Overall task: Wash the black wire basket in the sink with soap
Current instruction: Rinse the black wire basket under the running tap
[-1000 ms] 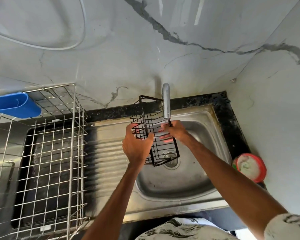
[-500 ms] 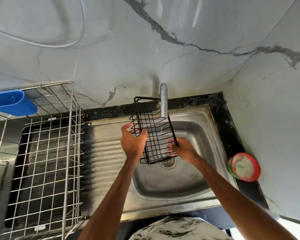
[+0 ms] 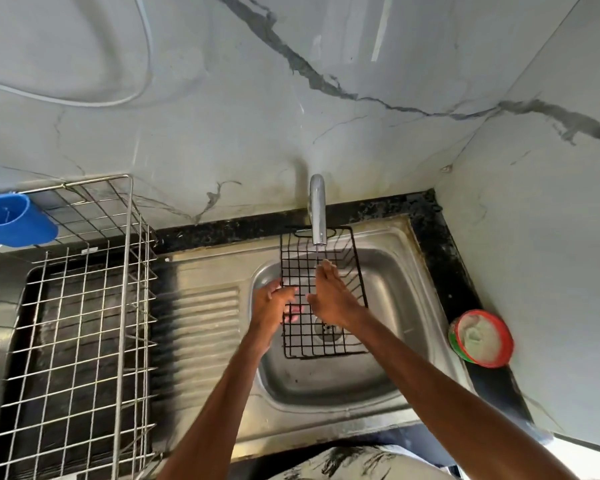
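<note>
Black wire basket (image 3: 302,265) hung over the sink (image 3: 326,386), plenty of room toward its front rim; left hand (image 3: 271,306) gripped its edge, right hand (image 3: 333,299) lay flat.

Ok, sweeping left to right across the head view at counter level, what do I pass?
Blue holder → steel dish rack → ribbed draining board → left hand holding the black basket → right hand flat on it → red-rimmed tub.
</note>
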A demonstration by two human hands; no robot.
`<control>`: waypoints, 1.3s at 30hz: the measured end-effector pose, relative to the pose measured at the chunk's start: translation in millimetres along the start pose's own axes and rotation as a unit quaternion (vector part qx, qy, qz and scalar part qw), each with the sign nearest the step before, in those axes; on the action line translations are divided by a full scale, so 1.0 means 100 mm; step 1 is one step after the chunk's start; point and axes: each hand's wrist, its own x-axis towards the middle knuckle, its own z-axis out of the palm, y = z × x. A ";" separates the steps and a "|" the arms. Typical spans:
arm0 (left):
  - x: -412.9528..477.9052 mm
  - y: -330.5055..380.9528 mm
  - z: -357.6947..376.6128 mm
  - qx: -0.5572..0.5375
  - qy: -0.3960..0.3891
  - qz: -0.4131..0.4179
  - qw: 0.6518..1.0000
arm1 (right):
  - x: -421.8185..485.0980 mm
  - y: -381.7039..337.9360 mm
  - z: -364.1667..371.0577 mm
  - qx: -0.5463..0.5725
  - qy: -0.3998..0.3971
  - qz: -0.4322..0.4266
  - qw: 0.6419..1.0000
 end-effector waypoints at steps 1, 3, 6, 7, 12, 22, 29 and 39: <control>-0.04 0.03 0.01 0.007 -0.011 0.008 1.000 | 0.04 0.01 0.07 -0.015 -0.020 0.029 0.999; -0.06 0.01 0.06 0.026 -0.028 0.015 0.999 | 0.09 0.01 0.18 -0.016 -0.030 0.080 0.996; -0.01 -0.06 0.10 0.059 -0.042 0.011 0.997 | 0.12 0.00 0.28 -0.002 -0.021 0.120 0.993; 0.01 -0.07 0.10 0.064 -0.045 0.010 0.997 | 0.12 0.00 0.30 -0.008 -0.028 0.103 0.994; 0.05 -0.09 0.06 0.070 -0.044 0.013 0.996 | 0.11 0.00 0.31 -0.063 -0.047 -0.084 0.993; 0.14 -0.22 0.02 0.040 -0.029 0.049 0.998 | 0.26 -0.03 0.38 -0.062 -0.039 -0.029 0.997; 0.14 -0.26 0.06 0.007 -0.025 0.060 0.998 | 0.31 -0.01 0.39 -0.018 0.036 0.050 0.998; 0.31 -0.24 0.01 0.017 0.003 0.088 0.996 | 0.34 0.06 0.43 0.004 0.121 -0.047 0.992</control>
